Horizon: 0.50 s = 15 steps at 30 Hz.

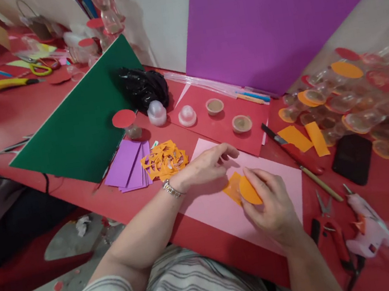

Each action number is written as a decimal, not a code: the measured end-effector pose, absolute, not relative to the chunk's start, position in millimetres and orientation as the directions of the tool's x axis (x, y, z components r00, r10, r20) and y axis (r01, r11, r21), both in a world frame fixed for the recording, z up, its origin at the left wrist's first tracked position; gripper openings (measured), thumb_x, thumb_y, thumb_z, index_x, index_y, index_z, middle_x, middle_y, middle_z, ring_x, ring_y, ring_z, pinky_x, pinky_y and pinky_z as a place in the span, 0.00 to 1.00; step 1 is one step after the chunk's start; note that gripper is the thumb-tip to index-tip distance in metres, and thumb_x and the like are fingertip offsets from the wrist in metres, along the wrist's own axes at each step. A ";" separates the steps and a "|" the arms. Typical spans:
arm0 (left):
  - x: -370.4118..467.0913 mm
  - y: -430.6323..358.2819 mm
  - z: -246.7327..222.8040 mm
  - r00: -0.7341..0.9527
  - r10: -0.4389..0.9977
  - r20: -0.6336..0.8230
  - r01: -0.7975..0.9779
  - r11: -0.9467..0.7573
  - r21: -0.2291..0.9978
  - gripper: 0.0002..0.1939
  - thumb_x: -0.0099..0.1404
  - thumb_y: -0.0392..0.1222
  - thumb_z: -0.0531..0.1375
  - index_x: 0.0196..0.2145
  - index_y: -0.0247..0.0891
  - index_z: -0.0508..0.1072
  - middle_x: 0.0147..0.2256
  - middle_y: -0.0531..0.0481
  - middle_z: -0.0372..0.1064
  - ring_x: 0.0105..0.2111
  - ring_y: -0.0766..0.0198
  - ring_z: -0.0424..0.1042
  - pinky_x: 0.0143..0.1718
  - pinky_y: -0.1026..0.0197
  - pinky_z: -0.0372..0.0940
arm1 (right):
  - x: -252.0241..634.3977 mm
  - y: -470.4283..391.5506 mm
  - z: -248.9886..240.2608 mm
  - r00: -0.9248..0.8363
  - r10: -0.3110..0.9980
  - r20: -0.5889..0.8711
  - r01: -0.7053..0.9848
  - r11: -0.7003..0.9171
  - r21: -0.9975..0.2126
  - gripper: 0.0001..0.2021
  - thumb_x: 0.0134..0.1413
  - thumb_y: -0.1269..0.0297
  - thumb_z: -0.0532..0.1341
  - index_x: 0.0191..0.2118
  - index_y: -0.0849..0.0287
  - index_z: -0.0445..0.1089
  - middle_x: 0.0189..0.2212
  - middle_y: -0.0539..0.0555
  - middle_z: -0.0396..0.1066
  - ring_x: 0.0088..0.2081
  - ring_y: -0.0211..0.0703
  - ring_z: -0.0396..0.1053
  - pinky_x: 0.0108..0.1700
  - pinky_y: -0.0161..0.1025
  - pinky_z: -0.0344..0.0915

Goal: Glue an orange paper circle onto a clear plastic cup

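My right hand [271, 199] pinches an orange paper circle [249, 191] between thumb and fingers, above a pink sheet [208, 212]. Behind the circle an orange piece of paper [232, 187] shows, seemingly through clear plastic. With a watch at its wrist, my left hand [215, 162] hovers over the sheet's far side, fingers loosely bent and apart, nothing visible in them. Left of it lie a heap of orange paper scraps [165, 161] and purple paper pieces [125, 163]. Two small sand-filled cups [242, 123] and a stack of clear domes [187, 116] stand beyond.
A green board [79, 119] leans at left beside a black plastic bag [146, 86]. To the right are a long-handled tool [320, 182], red-handled pliers [337, 241], a glue gun [371, 225], a phone-like black slab [353, 159] and many plastic-and-paper pieces [346, 102].
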<state>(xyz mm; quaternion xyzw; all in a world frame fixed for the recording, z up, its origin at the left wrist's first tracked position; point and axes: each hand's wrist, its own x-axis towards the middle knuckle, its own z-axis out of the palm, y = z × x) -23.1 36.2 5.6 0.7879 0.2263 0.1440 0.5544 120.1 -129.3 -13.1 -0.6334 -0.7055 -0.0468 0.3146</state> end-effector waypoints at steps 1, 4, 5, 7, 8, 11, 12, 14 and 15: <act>-23.1 36.4 5.1 0.868 0.496 -0.017 0.185 -0.292 0.938 0.14 0.64 0.29 0.55 0.47 0.36 0.70 0.47 0.45 0.73 0.44 0.64 0.71 0.49 0.59 0.69 | 120.0 -129.0 -14.5 -0.019 0.867 0.497 0.932 0.195 -0.305 0.34 0.61 0.67 0.58 0.71 0.56 0.51 0.53 0.63 0.67 0.47 0.54 0.68 0.48 0.51 0.70; -24.0 38.3 3.8 0.902 0.431 -0.013 0.160 -0.306 0.938 0.20 0.61 0.24 0.54 0.50 0.35 0.68 0.49 0.43 0.73 0.46 0.63 0.72 0.49 0.58 0.68 | 120.8 -128.8 -16.3 -0.053 0.871 0.489 0.957 0.185 -0.225 0.35 0.61 0.65 0.59 0.72 0.58 0.49 0.53 0.65 0.67 0.46 0.54 0.68 0.47 0.51 0.70; -24.6 39.3 3.5 0.919 0.393 -0.021 0.153 -0.310 0.938 0.23 0.60 0.23 0.53 0.52 0.35 0.67 0.50 0.42 0.72 0.47 0.63 0.72 0.50 0.58 0.68 | 121.0 -129.0 -16.2 -0.060 0.869 0.491 0.962 0.181 -0.204 0.36 0.61 0.64 0.59 0.72 0.58 0.49 0.53 0.65 0.67 0.46 0.54 0.68 0.47 0.50 0.69; -25.8 40.9 2.2 0.954 0.299 -0.034 0.134 -0.321 0.938 0.29 0.58 0.22 0.55 0.57 0.35 0.64 0.52 0.41 0.71 0.50 0.61 0.71 0.52 0.56 0.67 | 120.9 -129.5 -15.8 -0.064 0.865 0.497 0.969 0.174 -0.177 0.36 0.61 0.63 0.60 0.72 0.59 0.49 0.53 0.65 0.68 0.46 0.54 0.69 0.47 0.49 0.69; -26.0 41.0 1.1 0.967 0.251 -0.039 0.122 -0.325 0.938 0.32 0.57 0.23 0.57 0.59 0.36 0.62 0.53 0.41 0.71 0.51 0.60 0.71 0.52 0.55 0.67 | 120.6 -129.8 -15.7 -0.064 0.865 0.497 0.971 0.170 -0.171 0.36 0.61 0.62 0.61 0.72 0.59 0.49 0.54 0.65 0.68 0.46 0.54 0.69 0.47 0.49 0.69; -24.0 37.7 -3.6 0.982 0.180 -0.052 0.109 -0.320 0.941 0.39 0.56 0.28 0.65 0.63 0.39 0.58 0.54 0.42 0.71 0.52 0.57 0.71 0.52 0.55 0.66 | 119.5 -129.9 -15.9 -0.054 0.864 0.501 0.972 0.160 -0.170 0.36 0.62 0.60 0.60 0.72 0.59 0.49 0.55 0.65 0.68 0.47 0.55 0.69 0.48 0.49 0.69; -22.2 35.3 -5.4 0.982 0.177 -0.059 0.114 -0.317 0.942 0.41 0.55 0.30 0.67 0.64 0.39 0.57 0.53 0.42 0.71 0.52 0.57 0.72 0.52 0.55 0.67 | 119.1 -129.6 -16.1 -0.056 0.861 0.505 0.972 0.163 -0.171 0.36 0.62 0.60 0.61 0.72 0.59 0.49 0.55 0.65 0.68 0.48 0.56 0.69 0.48 0.50 0.69; -17.8 29.6 -8.6 0.982 0.176 -0.075 0.128 -0.316 0.940 0.43 0.55 0.34 0.69 0.65 0.36 0.55 0.53 0.40 0.71 0.51 0.56 0.73 0.51 0.55 0.67 | 118.3 -128.9 -16.1 -0.066 0.852 0.519 0.969 0.180 -0.170 0.36 0.62 0.60 0.61 0.72 0.59 0.49 0.55 0.65 0.68 0.50 0.56 0.69 0.49 0.51 0.69; -15.5 26.8 -9.8 0.981 0.181 -0.075 0.131 -0.321 0.938 0.44 0.55 0.34 0.69 0.65 0.35 0.55 0.54 0.39 0.70 0.52 0.55 0.72 0.51 0.54 0.67 | 117.9 -128.6 -15.9 -0.069 0.850 0.523 0.967 0.185 -0.174 0.36 0.62 0.60 0.61 0.72 0.59 0.50 0.54 0.65 0.68 0.50 0.57 0.68 0.50 0.52 0.69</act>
